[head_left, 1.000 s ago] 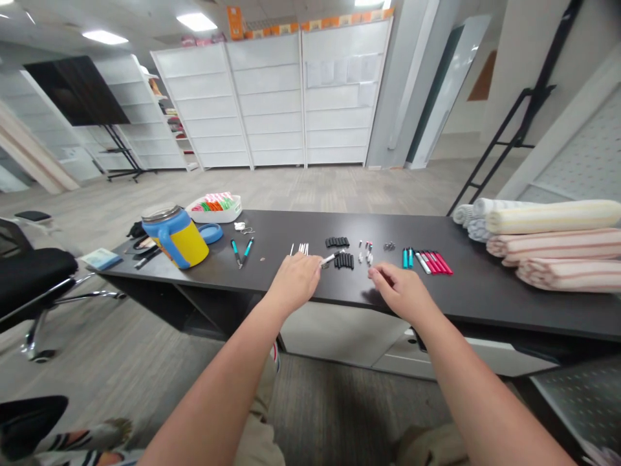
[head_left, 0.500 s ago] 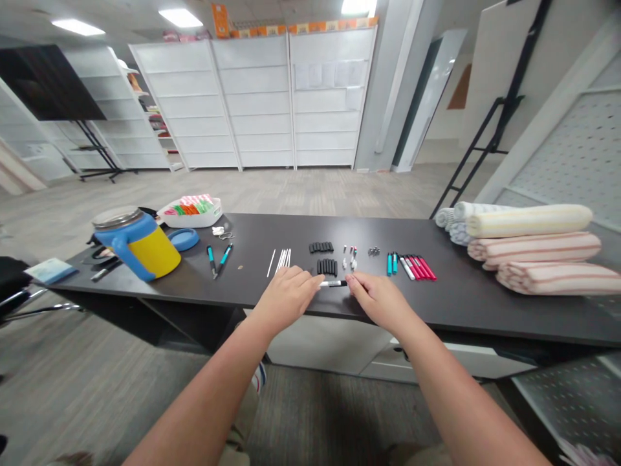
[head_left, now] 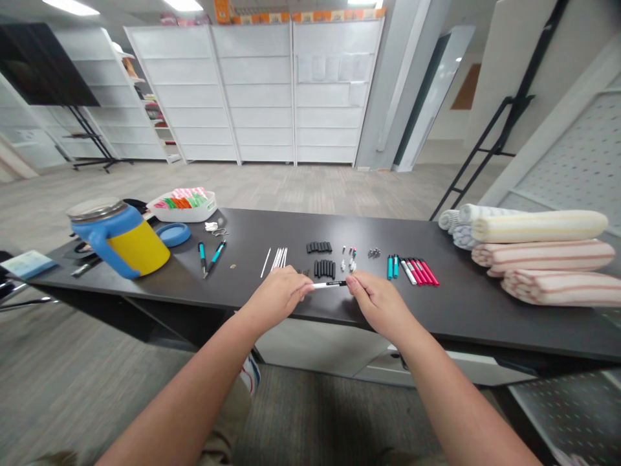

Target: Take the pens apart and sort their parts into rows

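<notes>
A slim pen (head_left: 328, 285), white on the left and black toward the right, spans the gap between my hands above the table's front part. My left hand (head_left: 281, 292) pinches its white end. The other end is in the closed fingers of my right hand (head_left: 378, 296), which cover its tip. Just beyond my hands lie two rows of short black grips (head_left: 325, 268), small clear and white pen parts (head_left: 352, 262) and a cluster of tiny metal pieces (head_left: 374, 253). Thin white refills (head_left: 279, 257) lie beyond my left hand.
Teal barrels (head_left: 392, 266) and red barrels (head_left: 427, 272) lie to the right, before rolled towels (head_left: 543, 226). At left stand a blue-yellow jug (head_left: 129, 243), a blue lid (head_left: 173, 234), teal pens (head_left: 213, 260) and a white basket (head_left: 208, 207) of colourful packets. The dark table (head_left: 272, 226) has its front edge below my wrists.
My left hand has shifted left, away from the right one, and more of the pen's white part shows between them. The view has tilted slightly.
</notes>
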`<state>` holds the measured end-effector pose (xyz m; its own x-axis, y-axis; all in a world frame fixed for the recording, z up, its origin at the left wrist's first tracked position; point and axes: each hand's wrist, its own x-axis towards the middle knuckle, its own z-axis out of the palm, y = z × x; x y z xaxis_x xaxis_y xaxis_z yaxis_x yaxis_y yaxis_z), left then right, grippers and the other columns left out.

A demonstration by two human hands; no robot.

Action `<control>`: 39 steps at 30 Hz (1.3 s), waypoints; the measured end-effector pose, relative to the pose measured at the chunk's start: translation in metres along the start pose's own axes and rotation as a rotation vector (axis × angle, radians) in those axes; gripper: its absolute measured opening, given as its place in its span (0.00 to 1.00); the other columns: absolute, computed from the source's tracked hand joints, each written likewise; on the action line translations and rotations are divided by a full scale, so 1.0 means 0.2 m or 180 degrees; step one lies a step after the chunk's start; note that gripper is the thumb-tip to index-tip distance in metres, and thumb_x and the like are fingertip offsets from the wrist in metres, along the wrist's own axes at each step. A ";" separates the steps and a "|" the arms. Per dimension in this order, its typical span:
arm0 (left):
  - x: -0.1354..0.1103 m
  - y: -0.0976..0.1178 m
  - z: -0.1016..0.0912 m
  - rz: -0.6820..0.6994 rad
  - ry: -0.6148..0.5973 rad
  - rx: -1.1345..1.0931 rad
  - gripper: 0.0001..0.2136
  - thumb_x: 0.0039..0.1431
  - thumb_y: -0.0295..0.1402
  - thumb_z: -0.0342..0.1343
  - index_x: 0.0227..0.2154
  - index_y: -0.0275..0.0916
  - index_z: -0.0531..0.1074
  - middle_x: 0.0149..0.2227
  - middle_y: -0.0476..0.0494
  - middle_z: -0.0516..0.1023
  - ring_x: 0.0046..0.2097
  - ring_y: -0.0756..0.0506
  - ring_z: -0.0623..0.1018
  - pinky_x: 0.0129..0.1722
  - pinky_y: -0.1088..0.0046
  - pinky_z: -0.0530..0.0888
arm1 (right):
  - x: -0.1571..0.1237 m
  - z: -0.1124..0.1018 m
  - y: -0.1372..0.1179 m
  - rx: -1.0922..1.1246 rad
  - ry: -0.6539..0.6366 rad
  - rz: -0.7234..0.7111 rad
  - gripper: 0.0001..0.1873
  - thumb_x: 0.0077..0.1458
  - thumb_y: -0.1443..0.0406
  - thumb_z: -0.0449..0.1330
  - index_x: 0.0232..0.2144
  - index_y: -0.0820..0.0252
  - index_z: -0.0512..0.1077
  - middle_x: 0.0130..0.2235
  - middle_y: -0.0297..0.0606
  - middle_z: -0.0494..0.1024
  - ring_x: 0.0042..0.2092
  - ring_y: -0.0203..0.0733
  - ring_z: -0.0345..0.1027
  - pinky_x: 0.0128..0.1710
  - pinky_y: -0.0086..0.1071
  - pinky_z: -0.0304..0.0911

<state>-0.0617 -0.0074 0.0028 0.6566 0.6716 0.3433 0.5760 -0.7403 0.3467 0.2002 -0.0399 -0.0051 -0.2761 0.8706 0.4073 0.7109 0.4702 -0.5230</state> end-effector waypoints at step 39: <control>-0.01 0.01 0.01 -0.0111 -0.0132 0.0352 0.18 0.76 0.40 0.42 0.45 0.42 0.77 0.41 0.44 0.82 0.43 0.42 0.76 0.46 0.64 0.68 | -0.02 -0.01 0.04 0.0790 -0.0152 0.0907 0.17 0.65 0.50 0.57 0.39 0.53 0.79 0.33 0.34 0.82 0.32 0.41 0.71 0.33 0.33 0.61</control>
<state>-0.0605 -0.0106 0.0018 0.6535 0.6968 0.2955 0.6475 -0.7169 0.2585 0.2085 -0.0408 -0.0098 -0.1241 0.9745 0.1870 0.5869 0.2241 -0.7780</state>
